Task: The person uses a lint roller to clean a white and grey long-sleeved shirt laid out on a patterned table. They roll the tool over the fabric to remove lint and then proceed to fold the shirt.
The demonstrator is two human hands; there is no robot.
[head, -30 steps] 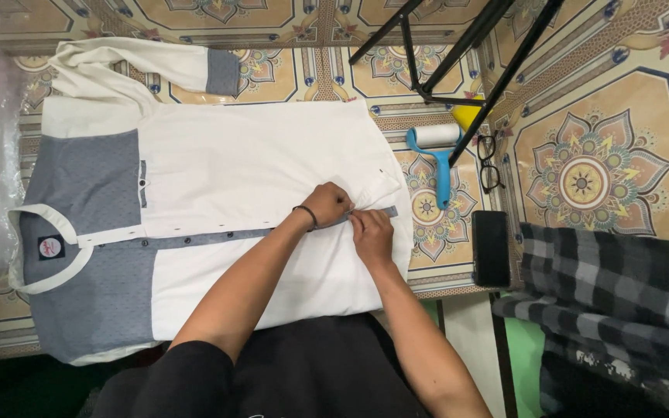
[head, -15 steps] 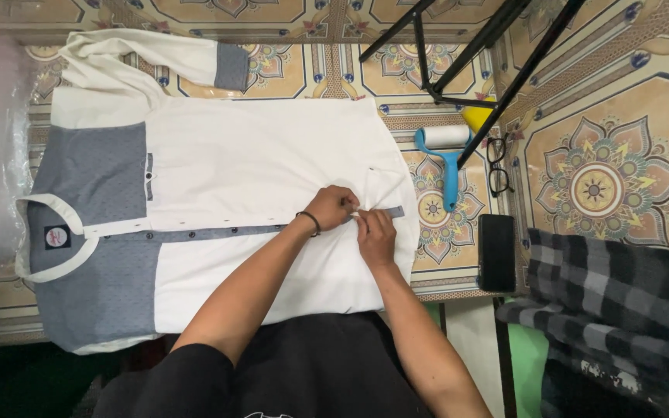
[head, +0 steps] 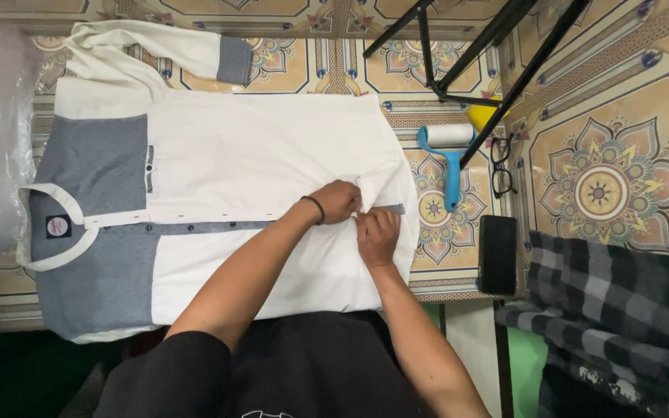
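Where hands [head: 358, 213] pinch, white-grey shirt [head: 257, 147]

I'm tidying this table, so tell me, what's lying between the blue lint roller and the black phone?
In the head view, a pair of black glasses lies between the lint roller and the phone, on the patterned table.

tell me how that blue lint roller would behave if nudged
The lint roller would probably roll or swivel, since its white drum is round and lies flat on the table. It looks light and rigid, a thin plastic handle. It lies by the eyeglasses, so it could bump them.
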